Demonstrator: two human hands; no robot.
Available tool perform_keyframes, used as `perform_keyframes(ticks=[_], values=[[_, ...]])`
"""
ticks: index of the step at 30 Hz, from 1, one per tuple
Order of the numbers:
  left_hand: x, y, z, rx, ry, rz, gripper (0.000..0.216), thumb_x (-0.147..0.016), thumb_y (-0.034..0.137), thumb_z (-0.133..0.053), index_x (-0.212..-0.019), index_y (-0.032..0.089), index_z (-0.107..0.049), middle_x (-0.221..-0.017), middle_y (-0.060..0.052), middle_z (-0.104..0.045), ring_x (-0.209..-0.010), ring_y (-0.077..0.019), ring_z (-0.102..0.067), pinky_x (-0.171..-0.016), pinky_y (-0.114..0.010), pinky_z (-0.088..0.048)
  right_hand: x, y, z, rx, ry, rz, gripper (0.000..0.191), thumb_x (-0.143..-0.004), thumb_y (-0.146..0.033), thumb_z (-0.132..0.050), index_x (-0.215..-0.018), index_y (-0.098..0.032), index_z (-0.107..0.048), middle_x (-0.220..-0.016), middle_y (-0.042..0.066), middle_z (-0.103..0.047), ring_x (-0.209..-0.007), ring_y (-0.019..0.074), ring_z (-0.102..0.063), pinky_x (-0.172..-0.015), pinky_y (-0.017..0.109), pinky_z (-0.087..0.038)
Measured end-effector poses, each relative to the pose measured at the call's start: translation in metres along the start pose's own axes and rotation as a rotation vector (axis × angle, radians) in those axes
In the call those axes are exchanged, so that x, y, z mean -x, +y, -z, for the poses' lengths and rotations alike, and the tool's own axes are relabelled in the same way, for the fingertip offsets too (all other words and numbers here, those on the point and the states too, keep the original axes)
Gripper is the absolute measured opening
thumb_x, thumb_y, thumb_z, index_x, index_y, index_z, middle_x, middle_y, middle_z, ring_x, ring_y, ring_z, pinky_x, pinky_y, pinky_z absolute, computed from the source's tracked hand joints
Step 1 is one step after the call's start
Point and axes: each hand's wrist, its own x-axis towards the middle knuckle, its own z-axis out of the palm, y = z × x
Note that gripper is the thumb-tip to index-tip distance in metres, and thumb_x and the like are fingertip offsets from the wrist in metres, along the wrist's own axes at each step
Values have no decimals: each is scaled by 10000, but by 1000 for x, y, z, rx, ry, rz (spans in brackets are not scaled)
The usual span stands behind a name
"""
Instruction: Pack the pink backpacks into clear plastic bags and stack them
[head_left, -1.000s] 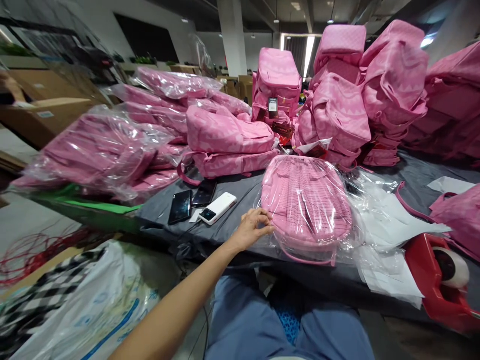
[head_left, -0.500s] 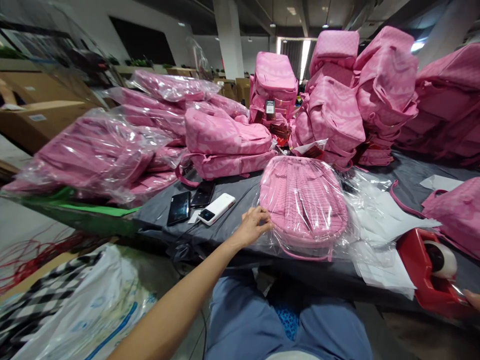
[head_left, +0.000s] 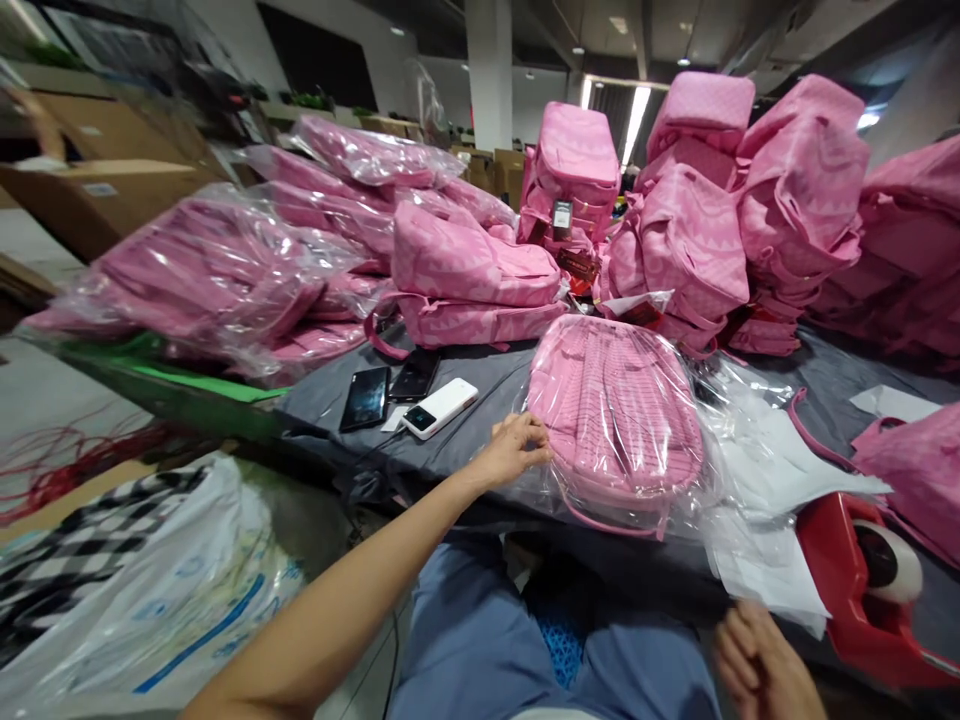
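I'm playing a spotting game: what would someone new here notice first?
Probably the pink backpacks piled high at the back. In front, a wrapped bag shines beside the left hand. A red tape dispenser stands at right, near the blurred right hand.

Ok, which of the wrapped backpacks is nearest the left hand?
The wrapped backpack lying alone at centre front, with the left hand at its left edge; the other wrapped backpacks are piled farther left.

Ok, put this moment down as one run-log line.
left grip: at left edge of plastic-bagged pink backpack | right grip: blurred, left of red tape dispenser, hold unclear | left of backpack: white power bank
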Motion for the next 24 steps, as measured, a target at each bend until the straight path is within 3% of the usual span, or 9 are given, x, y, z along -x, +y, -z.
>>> perform_keyframes(ticks=[3, 7, 10, 13, 15, 17, 20, 22, 24], values=[[0, 2, 1, 7, 8, 5, 125, -839, 276, -714, -763, 203, -646, -1053, -15, -660, -1115, -255, -535, -1023, -438, -352, -19, -39, -73, 459, -404, 256, 382, -952, -574, -612, -810, -232, -518, -701, -31, -451, -607, 129, -413, -552, 245, -386], [1, 1, 1, 15, 10, -8, 111, -845, 283, -707, -776, 208, -662, -1046, -14, -662, -1116, -250, -540, -1021, -427, -354, -77, -99, -153, 935, -865, 629, 361, -1014, -500, -490, -789, -219, -516, -713, -16, -499, -637, 139, -421, -596, 264, -339], [1, 0, 2, 27, 11, -21, 88, -846, 288, -708, -813, 212, -680, -1068, -11, -655, -1128, -248, -536, -1032, -423, -350, -124, -110, -192, 1238, -1039, 738, 251, -985, -356, -528, -777, -217, -513, -688, -27, -515, -617, 130, -408, -601, 270, -281], [1, -2, 2, 40, 10, -23, 77, -854, 286, -699, -830, 215, -682, -1070, -11, -650, -1134, -249, -529, -1032, -426, -347, -158, -102, -204, 1439, -936, 633, 176, -913, -334, -661, -822, -225, -556, -690, -42, -559, -614, 126, -451, -590, 261, -253], [1, -2, 3, 44, 7, -27, 78, -857, 280, -696, -824, 213, -675, -1068, -10, -650, -1133, -249, -526, -1033, -429, -342, -172, -100, -199, 1437, -830, 519, 222, -885, -384, -704, -835, -230, -551, -671, -53, -560, -600, 129, -471, -569, 248, -263], [0, -3, 4, 40, -1, -31, 77, -853, 270, -699, -818, 210, -666, -1068, -8, -648, -1127, -246, -527, -1035, -429, -338, -176, -104, -189, 1412, -722, 509, 251, -873, -379, -701, -800, -228, -514, -663, -49, -548, -598, 135, -473, -563, 246, -278], [0, -3, 5, 39, -12, -36, 80, -853, 263, -693, -808, 207, -654, -1047, -7, -645, -1105, -241, -533, -1026, -422, -346, -161, -109, -180, 1350, -613, 686, 182, -878, -281, -643, -789, -225, -495, -730, -19, -571, -634, 139, -483, -592, 250, -305], [-1, -3, 5, 37, -16, -38, 94, -859, 276, -685, -805, 208, -651, -1032, -7, -645, -1097, -241, -533, -1014, -418, -354, -142, -103, -183, 1340, -654, 761, 165, -878, -279, -651, -805, -222, -515, -766, -10, -593, -644, 136, -493, -602, 250, -303], [-1, -2, 4, 20, -25, -36, 105, -871, 290, -676, -812, 206, -653, -1030, -11, -645, -1092, -243, -533, -1000, -418, -361, -127, -89, -192, 1426, -695, 718, 216, -841, -304, -721, -799, -219, -527, -755, -13, -608, -634, 135, -500, -580, 255, -257]])
